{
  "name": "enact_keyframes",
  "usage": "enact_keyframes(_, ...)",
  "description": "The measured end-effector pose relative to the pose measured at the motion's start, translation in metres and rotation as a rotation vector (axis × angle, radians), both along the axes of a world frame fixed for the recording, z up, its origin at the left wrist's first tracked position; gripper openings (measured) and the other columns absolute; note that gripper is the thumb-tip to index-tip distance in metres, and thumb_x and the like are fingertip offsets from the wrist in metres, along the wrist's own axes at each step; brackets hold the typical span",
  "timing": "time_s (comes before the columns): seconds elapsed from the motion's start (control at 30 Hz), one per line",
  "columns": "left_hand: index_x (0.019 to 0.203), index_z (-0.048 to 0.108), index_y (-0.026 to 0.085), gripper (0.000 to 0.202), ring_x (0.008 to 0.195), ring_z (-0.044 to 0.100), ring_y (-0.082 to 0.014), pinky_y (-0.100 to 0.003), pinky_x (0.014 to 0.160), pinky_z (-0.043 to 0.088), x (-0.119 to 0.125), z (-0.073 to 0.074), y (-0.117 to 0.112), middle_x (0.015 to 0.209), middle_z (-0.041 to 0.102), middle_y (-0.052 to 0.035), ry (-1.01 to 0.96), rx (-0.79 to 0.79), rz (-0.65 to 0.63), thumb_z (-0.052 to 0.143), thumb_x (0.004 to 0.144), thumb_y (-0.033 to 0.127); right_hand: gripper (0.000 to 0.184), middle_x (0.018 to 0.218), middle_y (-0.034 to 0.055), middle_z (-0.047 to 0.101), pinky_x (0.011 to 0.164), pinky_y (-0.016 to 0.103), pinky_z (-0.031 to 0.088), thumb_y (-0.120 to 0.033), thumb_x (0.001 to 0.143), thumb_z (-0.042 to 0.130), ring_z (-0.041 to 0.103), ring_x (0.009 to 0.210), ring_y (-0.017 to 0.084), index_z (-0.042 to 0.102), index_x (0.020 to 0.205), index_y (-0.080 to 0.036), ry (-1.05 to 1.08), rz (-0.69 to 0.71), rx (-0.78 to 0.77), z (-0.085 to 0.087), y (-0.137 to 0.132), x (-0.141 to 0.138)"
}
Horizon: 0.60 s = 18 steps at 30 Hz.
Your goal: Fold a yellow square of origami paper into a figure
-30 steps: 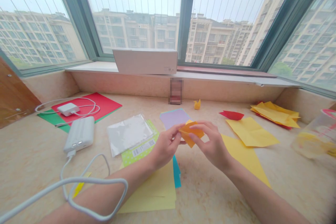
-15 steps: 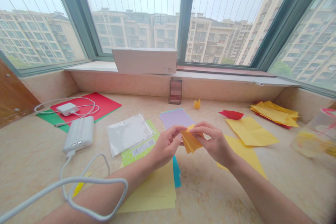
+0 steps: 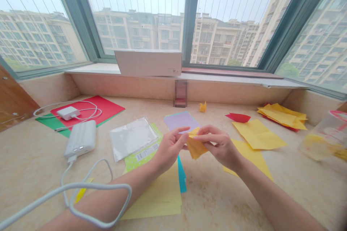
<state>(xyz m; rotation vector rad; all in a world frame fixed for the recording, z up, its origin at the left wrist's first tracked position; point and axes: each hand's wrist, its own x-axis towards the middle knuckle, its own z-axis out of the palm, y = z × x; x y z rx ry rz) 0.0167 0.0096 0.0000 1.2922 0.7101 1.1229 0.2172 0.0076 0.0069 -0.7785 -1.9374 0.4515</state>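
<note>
Between my two hands, above the stone counter, is a partly folded piece of yellow origami paper (image 3: 197, 148). My left hand (image 3: 172, 148) pinches its left upper edge between thumb and fingers. On the other side my right hand (image 3: 219, 146) grips the upper right, its thumb and index finger close to the top fold. Some of the paper's folds are hidden behind the fingers. Beyond the hands stands a small folded yellow paper figure (image 3: 202, 107). A lilac paper sheet (image 3: 180, 120) lies just behind my left hand.
Yellow sheets (image 3: 258, 134) and a folded red paper (image 3: 238, 117) lie right, near a clear plastic container (image 3: 321, 137). Left are a white power bank (image 3: 81, 139), a looping cable (image 3: 101, 186) and red paper (image 3: 108, 108). Pale yellow sheets (image 3: 154, 195) lie under my left forearm.
My right fingers have shifted slightly left along the top of the yellow paper, and the paper has turned a little. Both hands keep hold of it.
</note>
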Motion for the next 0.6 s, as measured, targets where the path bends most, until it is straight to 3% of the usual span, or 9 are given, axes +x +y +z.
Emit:
enact_keyframes(0.1,0.117,0.065,0.008,0.049,0.088,0.074,-0.0256,-0.040,0.081,0.061,0.002,-0.001,0.001,0.094,0.078,-0.0116,-0.006,-0.040,0.007,0.069,0.085,0.045,0.032,0.101,0.0060,0.066,0.076,0.034,0.057,-0.011,0.088,0.056,0.065,0.088,0.019,0.079,0.099,-0.029,-0.013,-0.022,-0.011,0.002,-0.002,0.000)
enact_keyframes(0.3,0.117,0.067,0.011,0.046,0.099,0.072,-0.0287,-0.047,0.088,0.059,0.004,-0.002,0.002,0.107,0.076,-0.0132,-0.065,-0.040,0.031,0.071,0.085,0.044,0.020,0.135,0.0094,0.054,0.105,0.051,0.044,-0.026,0.091,0.059,0.053,0.125,0.028,0.076,0.103,-0.027,-0.040,-0.089,-0.174,0.010,-0.003,0.002)
enact_keyframes(0.43,0.124,0.064,0.010,0.052,0.098,0.072,-0.0274,-0.047,0.090,0.058,0.005,-0.001,-0.001,0.107,0.076,-0.0125,-0.086,-0.061,0.014,0.071,0.084,0.044,0.019,0.124,0.0095,0.062,0.094,0.042,0.054,-0.038,0.090,0.065,0.064,0.111,0.025,0.071,0.099,-0.023,0.165,-0.048,-0.398,0.004,0.003,0.000)
enact_keyframes(0.6,0.111,0.070,0.010,0.042,0.089,0.073,-0.0232,-0.039,0.086,0.059,0.003,0.001,-0.007,0.097,0.077,-0.0108,0.020,-0.046,-0.121,0.069,0.086,0.044,0.037,0.095,0.0051,0.072,0.074,0.035,0.059,-0.036,0.086,0.071,0.071,0.085,0.021,0.059,0.119,-0.024,0.311,0.065,-0.589,0.000,0.001,-0.005)
